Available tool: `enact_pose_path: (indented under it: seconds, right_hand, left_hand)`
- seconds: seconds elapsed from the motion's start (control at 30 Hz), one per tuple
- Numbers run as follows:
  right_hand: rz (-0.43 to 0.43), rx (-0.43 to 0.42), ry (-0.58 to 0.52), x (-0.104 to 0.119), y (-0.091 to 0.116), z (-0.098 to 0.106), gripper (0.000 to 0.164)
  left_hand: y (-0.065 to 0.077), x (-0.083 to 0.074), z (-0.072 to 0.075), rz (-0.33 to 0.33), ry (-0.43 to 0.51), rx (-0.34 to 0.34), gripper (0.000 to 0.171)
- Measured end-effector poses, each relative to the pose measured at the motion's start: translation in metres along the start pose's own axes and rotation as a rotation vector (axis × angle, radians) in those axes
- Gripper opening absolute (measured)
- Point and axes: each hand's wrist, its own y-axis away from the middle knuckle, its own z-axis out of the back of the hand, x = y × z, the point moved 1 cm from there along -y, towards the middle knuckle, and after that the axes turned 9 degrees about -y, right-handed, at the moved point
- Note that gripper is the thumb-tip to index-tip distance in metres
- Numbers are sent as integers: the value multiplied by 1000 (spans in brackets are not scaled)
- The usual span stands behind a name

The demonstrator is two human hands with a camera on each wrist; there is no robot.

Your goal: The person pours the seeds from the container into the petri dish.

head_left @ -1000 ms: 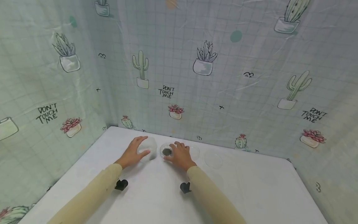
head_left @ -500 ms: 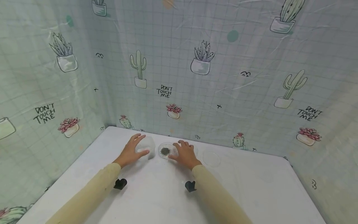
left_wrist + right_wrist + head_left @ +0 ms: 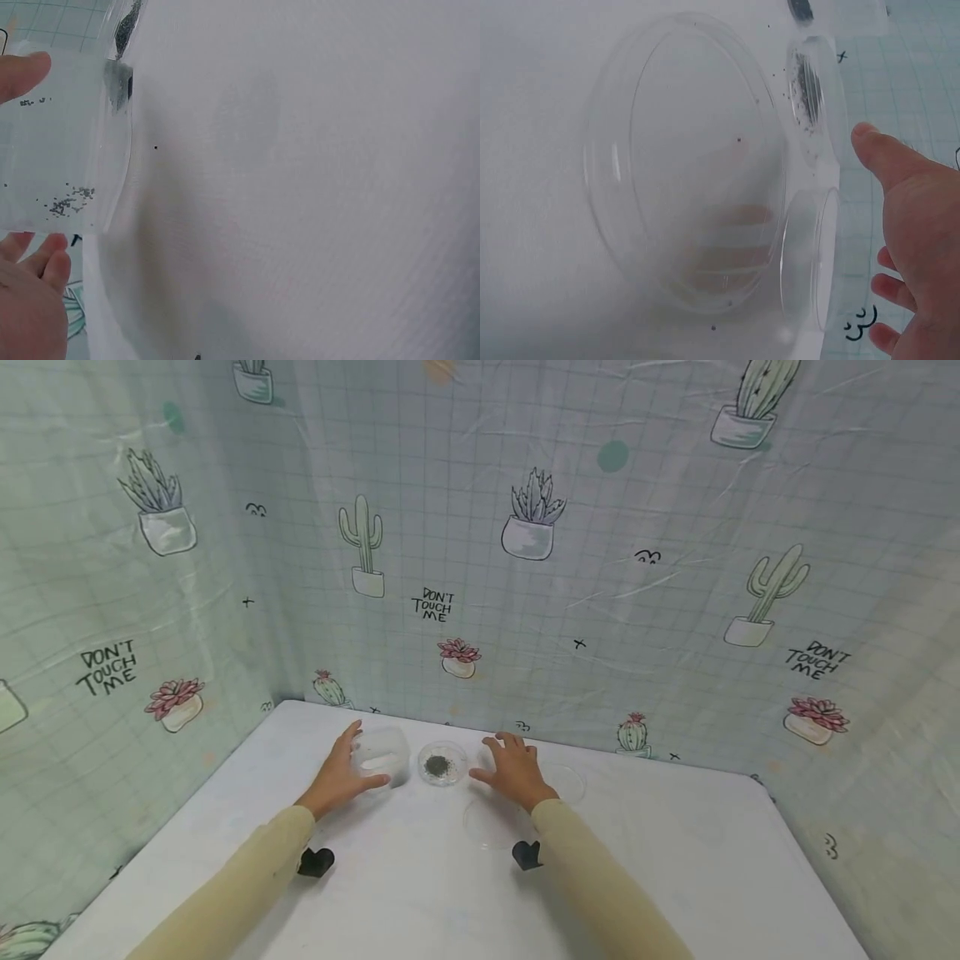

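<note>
Well, the left hand [image 3: 337, 781], left of centre in the lower half of the head view, spans wide and holds a translucent container [image 3: 386, 752] between thumb and fingers, the thumb lying along its near side. The right hand [image 3: 519, 777], just right of centre, is released: its fingers are loosely bent and spread, touching nothing, and its thumb tip points at the rim of a small clear dish [image 3: 459, 761] that sits between the two hands with a heap of dark grains [image 3: 437, 766] in it. The left wrist view shows what the head view does not: black specks in two patches on the container, at the left of the frame, and a lone speck [image 3: 156, 148] on the white tabletop [image 3: 712, 860]. The right wrist view makes plain what is faint from above: a large clear round dish [image 3: 667, 142] left of centre, finger reflections in its lower part, and a second clear dish [image 3: 802, 255] to its lower right. In the head view the table's back edge runs close behind the container and the dishes, before a cactus-print curtain [image 3: 637, 610]; towards the bottom and lower right of the frame the tabletop stretches much wider, leaving both hands more room there.
</note>
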Motion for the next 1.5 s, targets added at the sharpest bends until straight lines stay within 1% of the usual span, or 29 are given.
enact_pose_path:
  seconds: [0.1, 0.23, 0.37, 0.47, 0.6, 0.73, 0.87, 1.03, 1.13, 1.27, 1.5]
  right_hand:
    - [-18, 11, 14, -4, 1, 2, 68]
    - [-26, 14, 15, -8, 3, 6, 69]
    - [-46, 13, 8, -12, 5, 9, 70]
    - [-66, 12, -7, -14, 6, 9, 70]
    - [-82, 14, -31, -18, 9, 8, 70]
    - [-80, 7, -49, -22, 11, 6, 69]
    - [-82, 0, -61, -27, 11, 4, 71]
    - [-82, -5, -73, -33, 11, 3, 71]
    - [-105, 4, -73, -36, 11, 2, 73]
    - [-133, 2, -69, -40, 11, 1, 76]
    - [-131, 5, -57, -41, 11, 1, 81]
  left_hand:
    - [-1, 3, -1, 41, 12, 27, 111]
    - [-3, 9, -3, 59, 34, 58, 109]
    - [-4, 12, -4, 47, 52, 64, 109]
    - [-4, 12, -4, 36, 74, 55, 107]
    - [-2, 11, -4, 3, 85, 36, 102]
    - [-2, 7, -3, -59, 79, 3, 99]
    - [-6, 3, -3, -101, 61, -28, 98]
    - [-8, -10, 1, -119, 35, -35, 97]
    - [-9, -17, 4, -131, 35, -25, 97]
    - [-14, -25, 4, -149, 42, -11, 97]
    - [-19, -37, 1, -149, 37, -1, 97]
